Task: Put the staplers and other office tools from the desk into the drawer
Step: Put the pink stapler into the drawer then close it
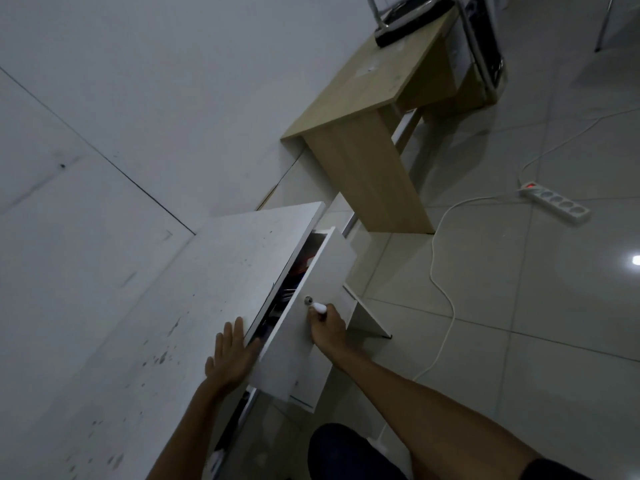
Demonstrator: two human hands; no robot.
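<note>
Your dark-clad knee (349,452) fills the bottom edge, and both bare forearms reach up from it. Your left hand (230,355) lies flat with fingers spread on the scuffed white desk top (166,306), right at its front edge, the fingertips just beside the gap over the drawer. Your right hand (327,329) is curled around the small white knob handle (318,309) on the flat white drawer front (311,306), pinching it between thumb and fingers; a round metal lock (308,300) sits just beside the knob.

That white drawer is open only a narrow way, slightly skewed against the desk edge. Through the slit you can see dark tools (289,289) with a bit of red among them lying inside, but they are too shadowed to tell which is a stapler. No tool shows on the desk top.

Beyond the drawer a light wooden side table (363,109) stands against the grey wall (156,81), carrying a black flat device (412,24). On the glossy tiled floor (519,289) to your right a white cable (440,265) winds toward a white power strip (554,202) with a red switch.
</note>
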